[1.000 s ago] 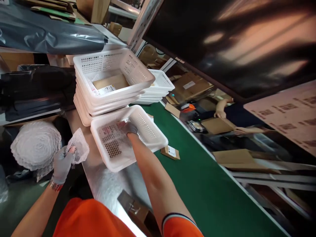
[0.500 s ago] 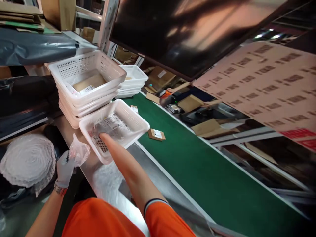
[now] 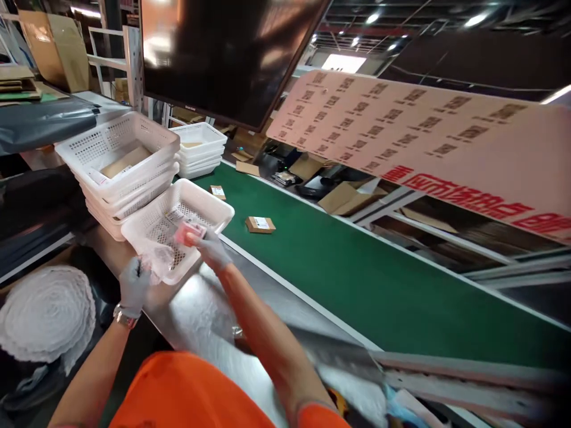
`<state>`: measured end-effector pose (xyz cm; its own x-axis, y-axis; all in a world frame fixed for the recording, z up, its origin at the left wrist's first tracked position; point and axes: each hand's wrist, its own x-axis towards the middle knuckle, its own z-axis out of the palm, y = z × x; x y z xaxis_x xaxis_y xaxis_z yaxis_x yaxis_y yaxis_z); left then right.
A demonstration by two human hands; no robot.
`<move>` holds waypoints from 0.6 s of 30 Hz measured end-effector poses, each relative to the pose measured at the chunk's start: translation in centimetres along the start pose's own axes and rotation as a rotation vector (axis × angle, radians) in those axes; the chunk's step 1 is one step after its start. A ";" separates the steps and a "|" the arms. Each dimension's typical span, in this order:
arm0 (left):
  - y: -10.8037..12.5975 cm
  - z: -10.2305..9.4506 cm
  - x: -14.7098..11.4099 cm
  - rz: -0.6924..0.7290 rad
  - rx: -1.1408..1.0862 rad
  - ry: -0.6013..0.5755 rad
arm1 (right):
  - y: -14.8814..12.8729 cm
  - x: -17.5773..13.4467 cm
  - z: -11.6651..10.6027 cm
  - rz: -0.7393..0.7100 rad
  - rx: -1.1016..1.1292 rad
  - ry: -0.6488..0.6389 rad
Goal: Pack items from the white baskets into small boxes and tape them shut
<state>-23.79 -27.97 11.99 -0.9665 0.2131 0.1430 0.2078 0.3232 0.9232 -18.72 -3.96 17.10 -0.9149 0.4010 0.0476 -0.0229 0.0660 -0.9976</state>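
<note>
In the head view my left hand [image 3: 134, 286], in a pale glove, is closed on a crumpled piece of clear bubble wrap [image 3: 157, 254]. The wrap hangs over the near left rim of a white plastic basket [image 3: 222, 211]. Above that basket's near side, my right hand [image 3: 214, 251], also gloved, grips a small pink packet [image 3: 190, 230] with a pale face. Inside the basket lies a clear bag with a printed label [image 3: 182, 211]; the packet and wrap partly cover the basket floor.
A bubble wrap roll [image 3: 47, 312] stands at lower left. Stacked white baskets [image 3: 113, 193] rise behind my left hand, more baskets [image 3: 200, 156] beyond. Two small labelled boxes [image 3: 260, 224] lie on the green conveyor belt [image 3: 321, 267]. A large screen [image 3: 214, 59] hangs overhead.
My right hand has come up from inside the basket with the pink packet. My left hand has brought the bubble wrap over the basket's rim. The view has turned right.
</note>
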 end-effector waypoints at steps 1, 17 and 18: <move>0.7 0.9 0.0 0.020 0.013 -0.029 | -0.3 -2.5 -1.4 -0.029 0.097 0.034; 7.2 14.2 -12.7 0.534 0.633 -0.812 | 7.8 -22.8 -8.0 0.144 -0.511 0.442; 7.2 14.4 -13.7 0.542 0.690 -0.837 | 8.1 -23.2 -8.3 0.215 -0.356 0.464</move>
<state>-6.93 -15.32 11.51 -0.3857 0.9208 -0.0580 0.8385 0.3761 0.3943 5.65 -5.17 8.33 -0.6117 0.7892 -0.0557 0.3514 0.2079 -0.9129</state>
